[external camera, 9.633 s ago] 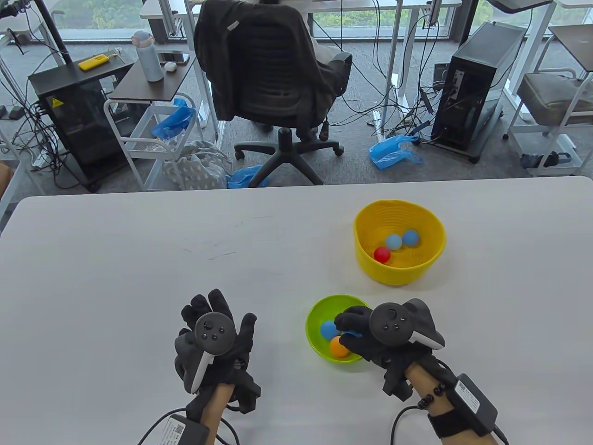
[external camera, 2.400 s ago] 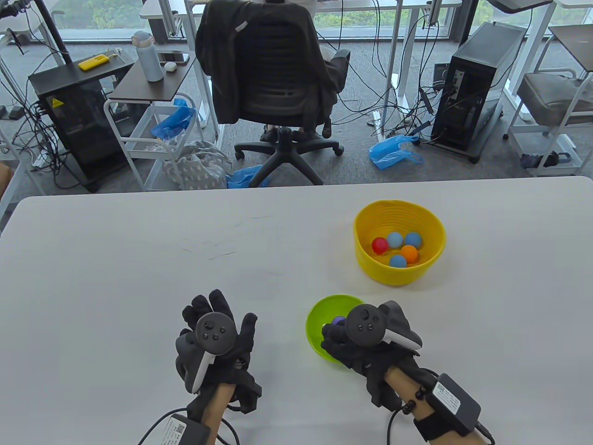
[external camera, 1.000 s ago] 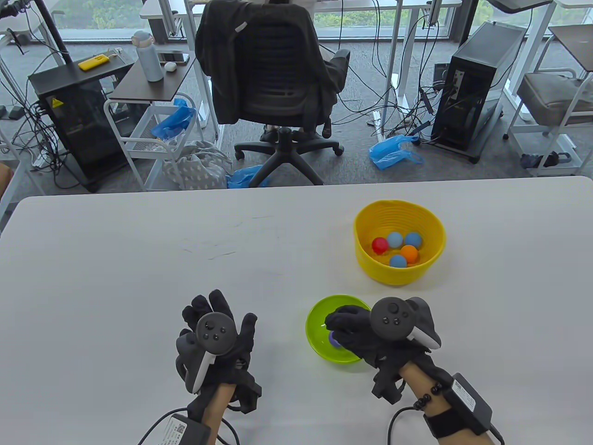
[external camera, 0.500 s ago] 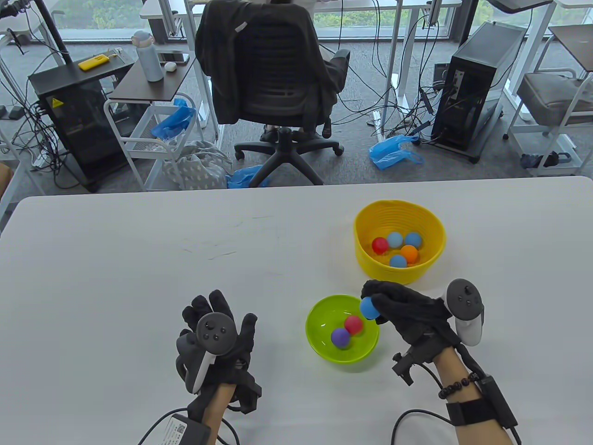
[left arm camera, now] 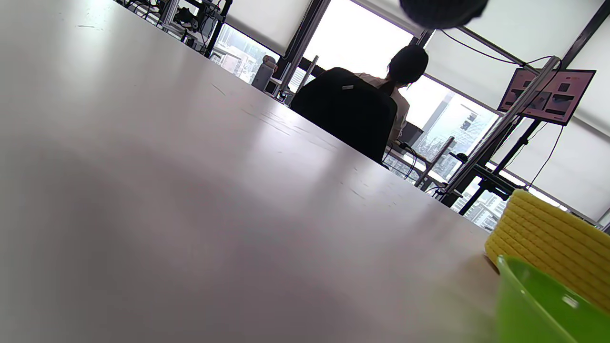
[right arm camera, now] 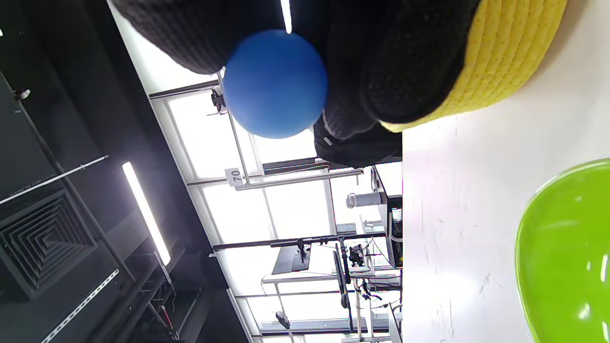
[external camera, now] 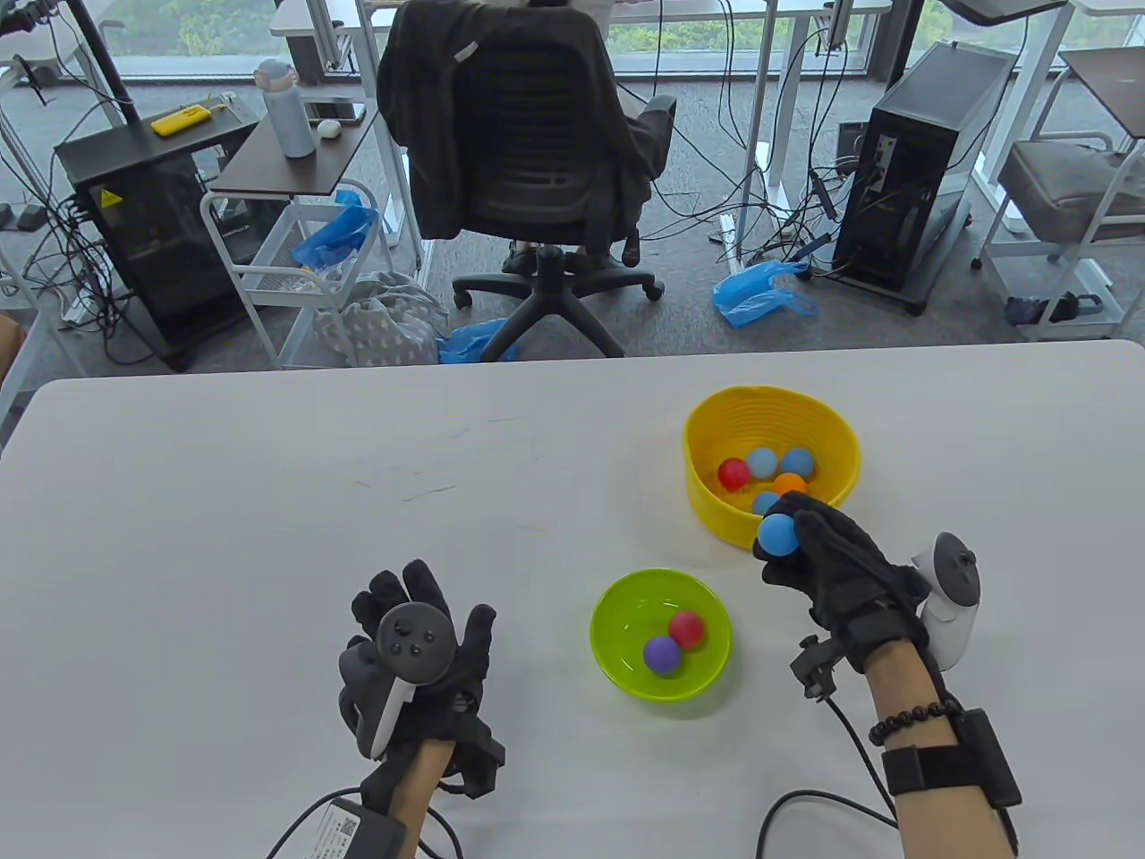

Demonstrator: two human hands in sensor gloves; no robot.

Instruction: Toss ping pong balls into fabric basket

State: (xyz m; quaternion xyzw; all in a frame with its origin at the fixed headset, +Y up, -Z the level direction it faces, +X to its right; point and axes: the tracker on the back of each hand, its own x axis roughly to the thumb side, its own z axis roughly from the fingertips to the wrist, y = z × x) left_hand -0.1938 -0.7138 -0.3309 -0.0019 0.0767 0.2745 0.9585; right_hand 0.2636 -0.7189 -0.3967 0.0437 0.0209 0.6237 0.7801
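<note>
Table [external camera: 268, 465] was white, its far edge cut off by the left wrist view. Yellow basket [external camera: 716, 510] sat right of centre and held a red ball [external camera: 733, 472], two blue, an orange one [external camera: 789, 482] and another blue, the last two partly hidden behind the right hand [external camera: 836, 564]. Green bowl [external camera: 617, 608] lay nearer and apart from the basket, with red [external camera: 687, 628] and purple [external camera: 662, 654] balls. Left hand [external camera: 416, 662] rested flat on the table, fingers spread and straight. Right hand pinched a blue ball [external camera: 776, 533] at the basket's near rim; fingers [right arm camera: 395, 62] curled round it.
</note>
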